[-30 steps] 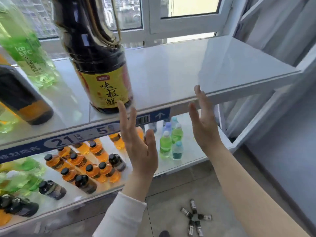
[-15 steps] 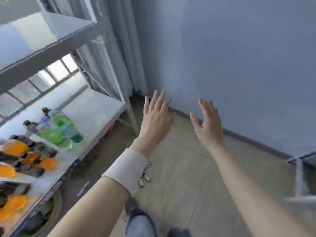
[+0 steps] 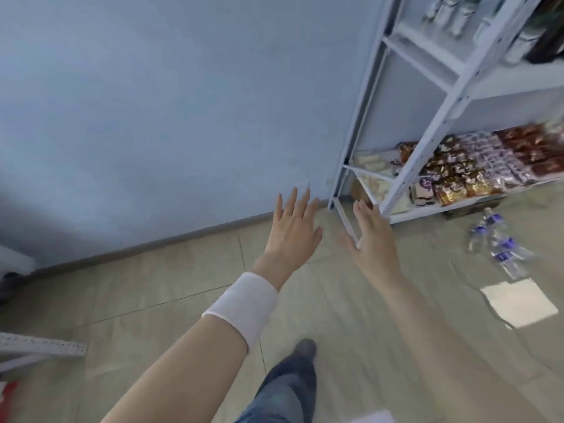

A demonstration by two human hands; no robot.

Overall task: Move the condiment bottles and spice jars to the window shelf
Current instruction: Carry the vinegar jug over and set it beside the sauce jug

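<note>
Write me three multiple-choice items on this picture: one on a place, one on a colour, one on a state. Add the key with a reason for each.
1. Where do the snack packets lie?
A. in a basket
B. on a low shelf of the white rack
C. on a chair

2. What colour is the wristband?
A. white
B. red
C. black

3. How are the left hand and the right hand?
A. each grips a bottle
B. both curled into fists
C. both open and holding nothing

Key:
1 B, the packets sit in rows on the rack's low shelf.
2 A, the band around the arm is plain white.
3 C, the fingers of both are straight and spread, with nothing in them.
</note>
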